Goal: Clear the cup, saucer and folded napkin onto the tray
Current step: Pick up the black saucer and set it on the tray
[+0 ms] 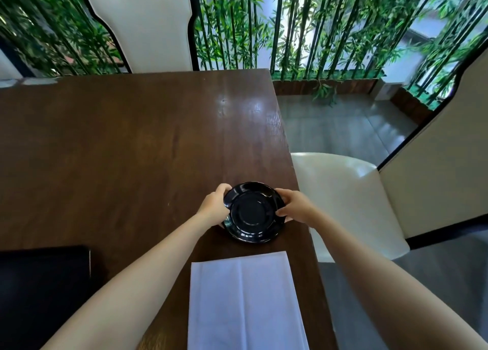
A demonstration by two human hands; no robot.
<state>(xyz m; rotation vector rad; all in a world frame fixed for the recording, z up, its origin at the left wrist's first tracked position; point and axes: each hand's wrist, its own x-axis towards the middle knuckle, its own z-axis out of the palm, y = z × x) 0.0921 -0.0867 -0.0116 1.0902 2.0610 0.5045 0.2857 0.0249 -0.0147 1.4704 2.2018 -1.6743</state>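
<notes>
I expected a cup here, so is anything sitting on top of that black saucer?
Nothing sits on the saucer: its glossy centre ring is bare, no cup. The left hand and right hand hold its opposite edges, hiding the rim there. What lies under it cannot be seen.

Table point(118, 143) bare across far and left areas; free passage there. Near centre blocked by folded napkin point(244, 302), black tray point(42, 291) at near left. Cream chair point(348, 199) just beside right edge.
</notes>
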